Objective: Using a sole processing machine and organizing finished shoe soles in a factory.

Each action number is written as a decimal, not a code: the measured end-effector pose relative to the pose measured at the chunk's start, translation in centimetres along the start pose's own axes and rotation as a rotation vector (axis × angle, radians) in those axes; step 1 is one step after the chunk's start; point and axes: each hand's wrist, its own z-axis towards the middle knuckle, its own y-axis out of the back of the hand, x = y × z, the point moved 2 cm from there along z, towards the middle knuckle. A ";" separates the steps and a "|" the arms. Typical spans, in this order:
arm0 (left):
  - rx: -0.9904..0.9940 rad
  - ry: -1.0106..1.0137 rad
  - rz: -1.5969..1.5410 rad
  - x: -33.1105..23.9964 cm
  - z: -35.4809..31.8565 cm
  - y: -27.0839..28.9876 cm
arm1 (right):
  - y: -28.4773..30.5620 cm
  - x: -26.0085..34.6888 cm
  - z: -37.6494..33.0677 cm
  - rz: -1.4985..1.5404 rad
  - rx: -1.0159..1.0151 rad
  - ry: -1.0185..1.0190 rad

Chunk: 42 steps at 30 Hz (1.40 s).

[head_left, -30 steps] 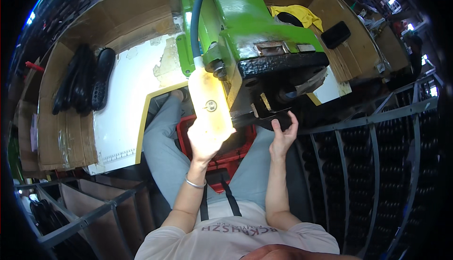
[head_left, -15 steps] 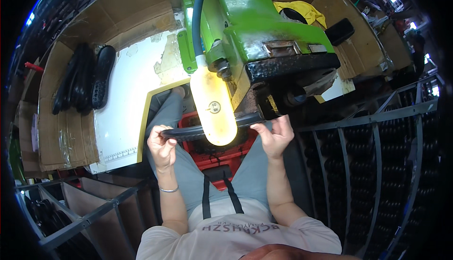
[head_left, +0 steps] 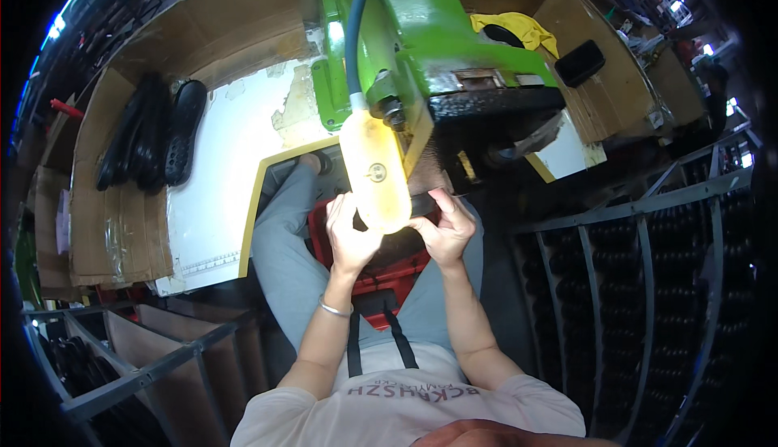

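Under the head of a green machine (head_left: 486,58), a black shoe sole (head_left: 422,204) is mostly hidden by a lit yellow lamp (head_left: 374,175) in front of it. My left hand (head_left: 350,235) is closed on the sole's left part, just beside the lamp, its fingertips partly covered. On the other side of the lamp, my right hand (head_left: 446,232) pinches the sole between thumb and fingers. Several more black soles (head_left: 185,132) lie on the left side of the white tabletop (head_left: 217,163), against the cardboard.
Cardboard walls (head_left: 113,244) edge the tabletop, which has a yellow-rimmed cutout around the machine. A yellow cloth (head_left: 519,27) and a black block-shaped item (head_left: 580,64) lie at the right. Metal racks flank me; the right rack (head_left: 632,222) holds rows of black soles.
My left hand has moved right, up to the lamp, and the sole has turned so that less of it shows. My right hand has shifted slightly left and still grips it.
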 end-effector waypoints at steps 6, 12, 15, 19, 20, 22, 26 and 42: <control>-0.120 0.217 -0.855 3.3 -2.3 -6.1 | 0.9 -9.1 -5.6 0.578 0.003 -0.603; -0.102 0.245 -0.997 -0.2 -1.8 -5.9 | 3.9 -13.4 -9.2 0.906 -0.124 -0.736; -0.117 0.146 -0.869 -1.1 -1.0 -4.6 | 2.6 -14.2 -10.3 0.936 -0.074 -0.749; -0.041 0.053 -0.454 -0.9 -0.6 -3.5 | -0.1 -14.1 -11.8 0.931 -0.178 -0.855; 0.010 0.092 -0.559 -1.3 -0.5 -3.7 | 0.2 -14.3 -12.0 0.926 -0.173 -0.855; 0.022 0.103 -0.575 -1.1 -0.6 -3.6 | 0.6 -14.2 -12.0 0.822 -0.252 -0.832; 0.054 0.166 -0.668 -0.4 -1.2 -4.4 | 4.4 -13.1 -9.8 0.492 -0.274 -0.716; 0.023 0.119 -0.629 -0.2 -1.3 -3.5 | -1.7 -12.3 -12.8 1.046 -0.224 -0.969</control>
